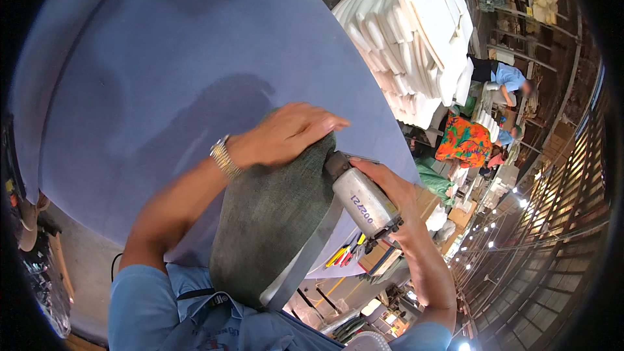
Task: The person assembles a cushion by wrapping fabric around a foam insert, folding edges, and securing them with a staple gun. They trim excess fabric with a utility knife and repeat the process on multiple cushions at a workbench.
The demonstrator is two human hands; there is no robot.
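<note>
A curved panel covered in dark grey-green fabric (270, 221) stands tilted between my body and the blue surface, with a pale strip along its right edge. My left hand (289, 135), wearing a metal watch on the wrist, grips the panel's far end with its fingers reaching over the top; the thumb is hidden. On the right, my right hand (390, 188) is wrapped around a silver pneumatic staple gun (365, 201). The gun's dark nose is against or very close to the panel's upper right edge; whether they touch I cannot tell.
A large blue cloth-covered surface (195, 39) fills the left and middle. Behind it rises a tall stack of white foam pads (416, 32). Tools with yellow and red handles (344, 251) lie right of the panel. Co-workers (510, 79) are farther off at the right.
</note>
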